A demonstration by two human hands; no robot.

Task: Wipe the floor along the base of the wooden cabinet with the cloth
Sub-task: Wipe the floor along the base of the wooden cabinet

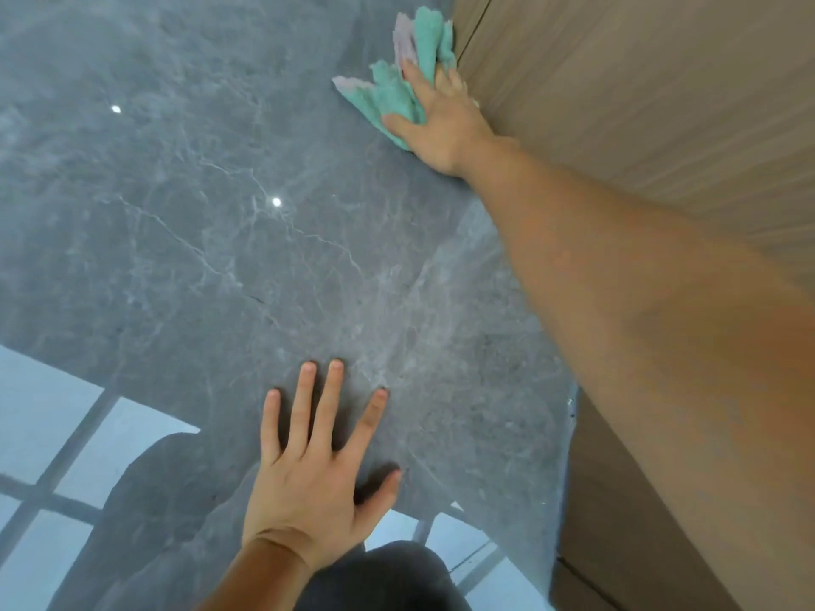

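Mid-wipe, the right hand presses the teal cloth flat-fingered beside the wooden cabinet, the left hand braces splayed on the floor; next, slide along the base.

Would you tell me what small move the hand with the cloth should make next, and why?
Probably draw the right hand and cloth back along the cabinet base: the arm is stretched out, the cloth lies against the base, and the left hand braces flat on the floor.

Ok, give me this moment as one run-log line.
phase: wiping | right hand: presses green cloth on floor at cabinet base | left hand: flat on floor, fingers spread
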